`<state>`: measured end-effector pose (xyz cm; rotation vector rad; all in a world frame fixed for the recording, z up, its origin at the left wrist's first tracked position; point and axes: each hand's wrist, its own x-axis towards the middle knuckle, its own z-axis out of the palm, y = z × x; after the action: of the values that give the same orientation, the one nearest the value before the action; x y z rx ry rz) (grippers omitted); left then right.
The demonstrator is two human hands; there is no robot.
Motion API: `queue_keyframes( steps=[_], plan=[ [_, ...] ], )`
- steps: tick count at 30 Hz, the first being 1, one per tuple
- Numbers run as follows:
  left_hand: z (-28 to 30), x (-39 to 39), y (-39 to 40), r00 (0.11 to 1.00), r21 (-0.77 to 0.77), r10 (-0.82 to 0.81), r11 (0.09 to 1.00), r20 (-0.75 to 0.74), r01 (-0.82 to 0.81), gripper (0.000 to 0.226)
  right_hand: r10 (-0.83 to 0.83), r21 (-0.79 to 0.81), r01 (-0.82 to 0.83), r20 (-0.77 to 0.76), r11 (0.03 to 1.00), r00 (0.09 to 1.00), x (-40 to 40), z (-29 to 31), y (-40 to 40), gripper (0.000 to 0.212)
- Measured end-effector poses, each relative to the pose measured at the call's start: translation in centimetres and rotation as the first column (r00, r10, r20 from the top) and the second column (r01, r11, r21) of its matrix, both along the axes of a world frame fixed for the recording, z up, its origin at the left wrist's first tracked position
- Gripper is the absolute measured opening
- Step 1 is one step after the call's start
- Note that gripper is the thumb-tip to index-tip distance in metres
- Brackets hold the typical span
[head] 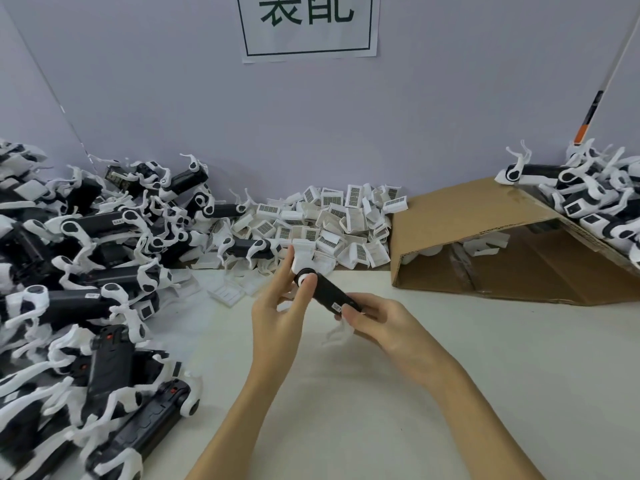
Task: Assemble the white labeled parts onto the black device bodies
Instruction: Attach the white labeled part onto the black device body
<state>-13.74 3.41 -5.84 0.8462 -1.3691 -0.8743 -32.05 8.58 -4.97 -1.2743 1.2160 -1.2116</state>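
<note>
Two hands meet at the middle of the frame, both on one black device body (327, 294) that lies slanted from upper left to lower right above the counter (450, 358). My left hand (277, 308) has its thumb and fingers pinched around the upper end of the body, where a white labeled part (304, 258) sits against a round white-and-black joint. My right hand (372, 318) grips the lower end, fingers curled under it, with a small label showing on the black surface just above the fingertips. A thin white forked piece (337, 336) hangs below the body beside the right hand; I cannot tell how it is attached.

Just behind the hands, at the centre back of the counter against the wall, lies a heap of loose white parts (332, 216), many showing dark printed codes. Across the left side of the frame sprawls a large pile of black bodies with white limbs (86, 289), reaching from the wall to the lower left corner. At the right, a tilted cardboard box (485, 244) lies open toward me, and a second pile of black-and-white units (588, 199) rests on its raised side in the upper right. A paper sign (308, 26) with large dark characters hangs on the pale wall at the top centre.
</note>
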Motion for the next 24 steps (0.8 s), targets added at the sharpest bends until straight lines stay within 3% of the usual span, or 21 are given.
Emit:
queue_keyframes(
  steps=[4, 6, 9, 14, 17, 20, 22, 24],
  plan=[
    [-0.5, 0.2, -0.6, 0.971, 0.090, 0.117, 0.986, 0.206, -0.138, 0.066, -0.111, 0.018, 0.110, 0.064, 0.994, 0.992, 0.7, -0.3, -0.4, 0.033],
    [-0.2, 0.4, -0.7, 0.995, 0.211, -0.046, 0.977, 0.087, 0.026, 0.074, -0.199, -0.041, 0.205, 0.113, 0.978, 0.973, 0.8, -0.1, -0.4, 0.041],
    [0.1, 0.9, -1.2, 0.962, 0.255, -0.272, 0.930, -0.012, 0.265, 0.070, -0.241, -0.140, 0.267, 0.178, 0.953, 0.954, 0.4, 0.2, -0.3, 0.049],
    [-0.2, 2.0, -1.8, 0.843, 0.146, -0.525, 0.830, -0.119, 0.538, 0.059, -0.085, -0.297, 0.093, 0.039, 0.950, 0.996, -1.4, 0.4, -0.1, 0.056],
    [-0.1, 1.9, -1.8, 0.898, 0.125, -0.398, 0.897, -0.189, 0.424, 0.046, -0.102, -0.346, 0.065, -0.087, 0.936, 0.991, -1.6, 0.3, -0.1, 0.060],
    [-0.3, 0.7, -1.0, 0.990, 0.137, -0.054, 0.988, -0.128, 0.071, 0.047, -0.076, -0.301, 0.007, -0.217, 0.953, 0.973, -0.3, -0.1, 0.0, 0.062],
    [-0.8, 0.9, -1.1, 0.971, 0.133, 0.161, 0.981, -0.178, -0.139, 0.060, -0.051, -0.278, -0.033, -0.289, 0.960, 0.956, 1.4, -0.8, 0.1, 0.063],
    [-0.8, 1.9, -1.7, 0.937, 0.157, 0.213, 0.972, -0.275, -0.175, 0.069, -0.088, -0.320, -0.027, -0.339, 0.947, 0.937, 3.0, -1.5, 0.1, 0.065]
  ],
)
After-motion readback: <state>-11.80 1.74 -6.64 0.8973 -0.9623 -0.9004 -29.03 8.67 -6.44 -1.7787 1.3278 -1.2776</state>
